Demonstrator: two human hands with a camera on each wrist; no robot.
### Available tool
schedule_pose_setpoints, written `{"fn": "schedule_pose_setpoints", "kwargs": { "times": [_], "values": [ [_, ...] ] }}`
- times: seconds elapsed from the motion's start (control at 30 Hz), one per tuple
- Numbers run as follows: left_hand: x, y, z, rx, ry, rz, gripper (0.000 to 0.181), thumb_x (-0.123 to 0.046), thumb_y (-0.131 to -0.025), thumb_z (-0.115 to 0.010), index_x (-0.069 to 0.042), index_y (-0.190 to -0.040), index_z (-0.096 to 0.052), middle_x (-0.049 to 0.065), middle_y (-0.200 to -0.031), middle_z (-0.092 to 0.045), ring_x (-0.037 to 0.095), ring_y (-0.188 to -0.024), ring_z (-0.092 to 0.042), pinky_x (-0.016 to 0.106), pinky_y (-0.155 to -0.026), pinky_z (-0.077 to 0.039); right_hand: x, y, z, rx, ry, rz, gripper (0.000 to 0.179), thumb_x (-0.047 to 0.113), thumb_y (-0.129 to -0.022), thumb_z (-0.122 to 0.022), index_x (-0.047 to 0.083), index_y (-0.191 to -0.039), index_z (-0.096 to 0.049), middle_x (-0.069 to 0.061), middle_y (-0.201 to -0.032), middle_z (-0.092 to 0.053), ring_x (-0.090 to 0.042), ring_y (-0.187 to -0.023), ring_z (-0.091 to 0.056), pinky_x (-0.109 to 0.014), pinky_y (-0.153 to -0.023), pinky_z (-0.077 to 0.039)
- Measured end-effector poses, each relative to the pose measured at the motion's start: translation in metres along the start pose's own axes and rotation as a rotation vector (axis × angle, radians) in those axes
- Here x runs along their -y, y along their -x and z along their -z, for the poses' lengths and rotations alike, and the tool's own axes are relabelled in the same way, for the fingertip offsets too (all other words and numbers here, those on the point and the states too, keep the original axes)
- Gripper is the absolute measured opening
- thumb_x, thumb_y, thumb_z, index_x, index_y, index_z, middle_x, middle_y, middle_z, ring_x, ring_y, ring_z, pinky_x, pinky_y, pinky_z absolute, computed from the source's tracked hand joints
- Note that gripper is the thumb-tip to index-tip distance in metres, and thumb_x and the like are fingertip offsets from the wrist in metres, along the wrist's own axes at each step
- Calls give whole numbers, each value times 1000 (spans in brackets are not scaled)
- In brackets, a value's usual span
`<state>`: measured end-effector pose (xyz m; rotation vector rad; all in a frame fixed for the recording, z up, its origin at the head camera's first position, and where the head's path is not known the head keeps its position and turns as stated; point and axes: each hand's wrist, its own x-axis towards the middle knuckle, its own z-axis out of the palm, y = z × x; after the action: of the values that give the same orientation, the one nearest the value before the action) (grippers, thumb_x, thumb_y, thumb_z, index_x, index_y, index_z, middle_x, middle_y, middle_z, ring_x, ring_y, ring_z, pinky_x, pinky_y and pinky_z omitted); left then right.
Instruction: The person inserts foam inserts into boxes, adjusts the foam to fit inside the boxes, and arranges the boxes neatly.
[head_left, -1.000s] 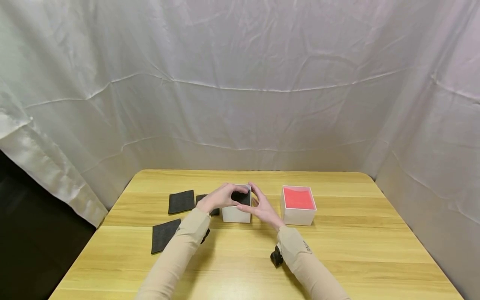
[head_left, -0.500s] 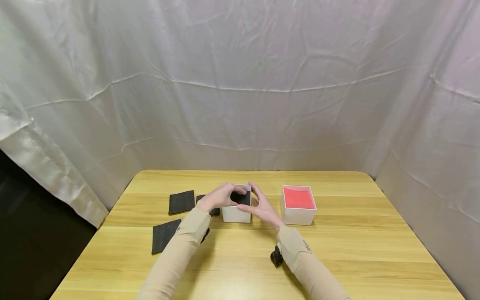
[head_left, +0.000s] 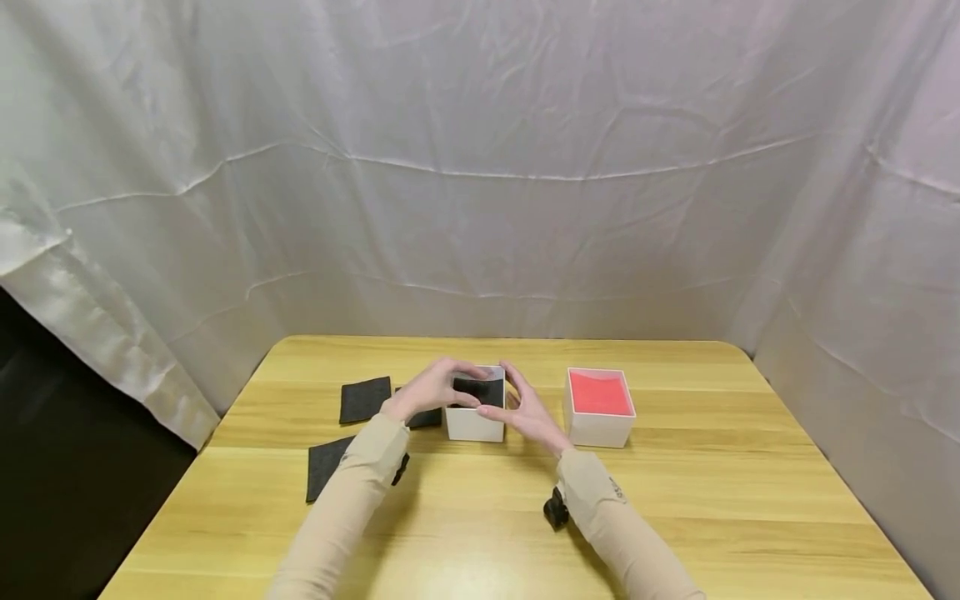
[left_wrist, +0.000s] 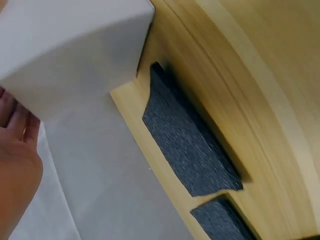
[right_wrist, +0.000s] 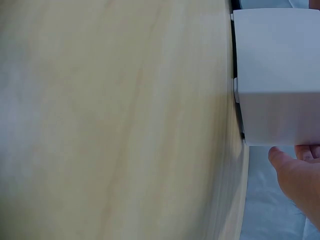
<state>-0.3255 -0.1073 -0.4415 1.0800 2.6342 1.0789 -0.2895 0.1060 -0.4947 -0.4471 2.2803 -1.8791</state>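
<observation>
A white open-topped box (head_left: 476, 428) stands mid-table between the two hands, with a dark square pad (head_left: 491, 393) seen inside its opening. The left hand (head_left: 429, 390) arches over the box's left side, thumb and fingers spread apart with nothing visible between them. At the box's right side, the right hand (head_left: 527, 415) holds it, thumb at the front corner and fingers toward the back. In the left wrist view, the hand (left_wrist: 17, 150) is partly hidden by the box (left_wrist: 85, 55). In the right wrist view, thumb and fingers lie near the box wall (right_wrist: 280, 115).
To the right stands a second white box (head_left: 600, 430) with a red pad (head_left: 600, 393) near its top. Several dark square pads lie left of the middle box: a back one (head_left: 365, 400), one beside the box (head_left: 425, 417), and a front one (head_left: 327, 468) partly behind the left sleeve.
The left hand has shifted slightly left, uncovering more of the dark pad in the box. The right hand keeps its place at the box's right side.
</observation>
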Motion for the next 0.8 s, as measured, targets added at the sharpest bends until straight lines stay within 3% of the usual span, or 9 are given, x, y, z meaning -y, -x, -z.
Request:
{"fn": "schedule_pose_setpoints", "kwargs": {
  "times": [0.17,0.33,0.47,0.6,0.8],
  "values": [
    [5,11,10,-116,127,33,46,-15,-81,-85,-3,-122,-70,13,-126,-71,32,-126,-60,55,-113,-41,-1,0,1,-13,17,5,100,24,-86,-81,11,-162,-16,-11,-170,-17,-30,-158,-13,-52,-127,-19],
    [13,25,20,-198,224,47,41,-13,-85,-81,-4,-123,-68,16,-123,-71,33,-124,-59,60,-113,-38,-1,1,0,-14,18,2,102,24,-85,-82,10,-162,-15,-11,-169,-18,-30,-158,-14,-52,-127,-20],
    [27,34,22,-242,225,69,36,-7,-90,-75,-2,-124,-65,22,-122,-68,37,-120,-61,59,-112,-40,-1,1,-1,-14,8,8,103,25,-84,-83,11,-162,-16,-11,-170,-18,-30,-158,-14,-51,-127,-19],
    [40,42,20,-246,164,73,36,3,-90,-70,4,-125,-61,25,-116,-66,43,-116,-61,59,-111,-42,-1,2,-3,-16,12,6,103,26,-83,-83,13,-162,-18,-10,-170,-17,-30,-158,-14,-50,-127,-20],
    [52,51,15,-157,105,117,41,14,-90,-62,9,-129,-53,33,-117,-57,47,-124,-54,64,-110,-40,-1,3,-3,-14,27,-10,102,27,-84,-83,17,-162,-18,-7,-170,-16,-27,-158,-14,-48,-127,-21]
  ]
}}
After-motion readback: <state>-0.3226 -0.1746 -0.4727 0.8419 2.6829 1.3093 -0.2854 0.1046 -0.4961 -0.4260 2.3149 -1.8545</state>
